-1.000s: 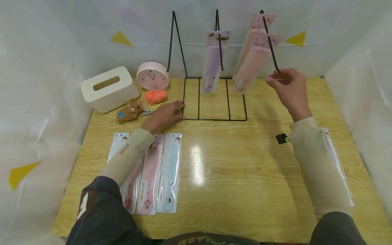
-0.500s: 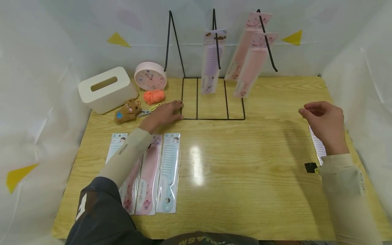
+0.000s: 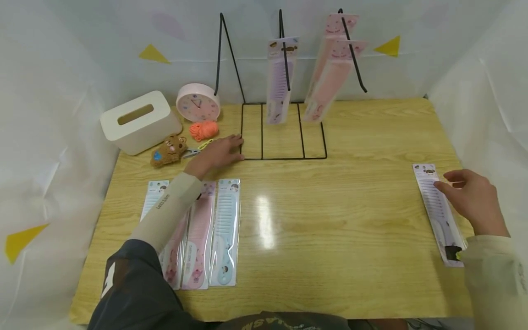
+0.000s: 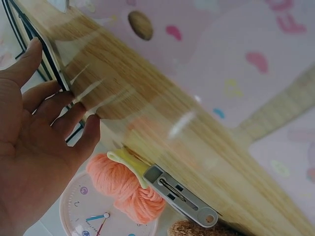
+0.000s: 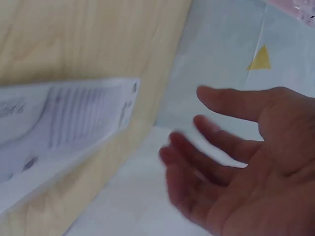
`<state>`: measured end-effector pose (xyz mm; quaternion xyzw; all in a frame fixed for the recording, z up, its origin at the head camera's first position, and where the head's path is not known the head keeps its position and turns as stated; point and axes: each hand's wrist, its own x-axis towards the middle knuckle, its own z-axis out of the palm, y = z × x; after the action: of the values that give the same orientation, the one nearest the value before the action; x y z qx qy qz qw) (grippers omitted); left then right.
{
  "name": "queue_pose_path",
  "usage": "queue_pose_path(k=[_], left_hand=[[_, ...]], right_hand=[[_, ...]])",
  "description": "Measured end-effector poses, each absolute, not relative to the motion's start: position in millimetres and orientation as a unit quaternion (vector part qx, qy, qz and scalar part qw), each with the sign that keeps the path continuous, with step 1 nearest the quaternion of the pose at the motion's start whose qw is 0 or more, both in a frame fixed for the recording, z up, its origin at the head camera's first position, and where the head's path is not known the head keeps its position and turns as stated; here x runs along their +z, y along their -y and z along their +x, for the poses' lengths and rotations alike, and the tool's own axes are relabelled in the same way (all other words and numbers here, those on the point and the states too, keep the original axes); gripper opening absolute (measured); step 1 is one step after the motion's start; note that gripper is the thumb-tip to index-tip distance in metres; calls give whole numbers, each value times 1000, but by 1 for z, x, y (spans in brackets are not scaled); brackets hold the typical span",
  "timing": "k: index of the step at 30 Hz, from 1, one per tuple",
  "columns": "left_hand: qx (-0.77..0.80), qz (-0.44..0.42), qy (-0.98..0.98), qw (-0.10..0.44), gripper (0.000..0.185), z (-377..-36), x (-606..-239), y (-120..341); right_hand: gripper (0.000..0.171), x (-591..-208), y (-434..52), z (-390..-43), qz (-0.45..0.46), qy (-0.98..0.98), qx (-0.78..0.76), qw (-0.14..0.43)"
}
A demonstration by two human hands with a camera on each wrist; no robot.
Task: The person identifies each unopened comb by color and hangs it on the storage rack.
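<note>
My left hand (image 3: pixel 220 152) lies at the left side of the black wire rack (image 3: pixel 284 159), fingertips at its base wire. In the left wrist view those fingers (image 4: pixel 67 105) are extended along the wire. On the right, my right hand (image 3: pixel 476 199) hovers over a packaged purple comb (image 3: pixel 438 211) on the table, fingers loosely bent and holding nothing. The right wrist view shows a gap between thumb and fingers, with the purple comb's package (image 5: pixel 83 113) off to the left. Another purple comb (image 3: pixel 280 87) hangs on the rack's middle hook; two pink combs (image 3: pixel 330 82) hang on the right hook.
Packaged pink combs (image 3: pixel 199 238) and blue combs (image 3: pixel 224 233) lie at front left, partly under my left sleeve. Behind that hand are a white tissue box (image 3: pixel 142 126), pink clock (image 3: pixel 198 104), orange yarn (image 3: pixel 203 130), brown bear (image 3: pixel 169 151) and grey clip (image 3: pixel 191 152).
My right hand has left the tip of the right hook and moved right and toward me, over the purple comb. The hanging pink combs swung. My left hand stays at the rack.
</note>
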<state>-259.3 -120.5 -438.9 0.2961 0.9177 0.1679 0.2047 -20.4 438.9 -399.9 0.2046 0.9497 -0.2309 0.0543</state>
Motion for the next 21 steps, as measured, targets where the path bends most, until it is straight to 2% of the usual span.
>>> queue_pose_path(k=[4,7,9,11,14,16,18,21], left_hand=[[172,291,-918,206,68,-259,-439,121],[175,292,-917,207,68,-259,-438,121],[175,295,-917,205,68,-259,-438,121],[175,297,-916,204,68,-259,-438,121],[177,296,-916,204,68,-259,-438,121],[178,295,-916,206,68,-259,-439,122],[176,296,-916,206,68,-259,-439,122],[172,298,-916,205,68,-260,-440,123]], right_hand=[[104,-411,-453,-13,214,-942,-208,152],[115,-418,-459,-9,211,-934,-198,211],[113,-422,-459,-7,209,-933,-192,221],[107,-425,-459,-5,203,-939,-185,208],[84,-428,-457,-3,195,-947,-178,181],[77,-428,-458,-2,191,-948,-183,176],[77,-429,-458,-2,197,-944,-194,179],[92,-430,-460,-2,224,-931,-217,188]])
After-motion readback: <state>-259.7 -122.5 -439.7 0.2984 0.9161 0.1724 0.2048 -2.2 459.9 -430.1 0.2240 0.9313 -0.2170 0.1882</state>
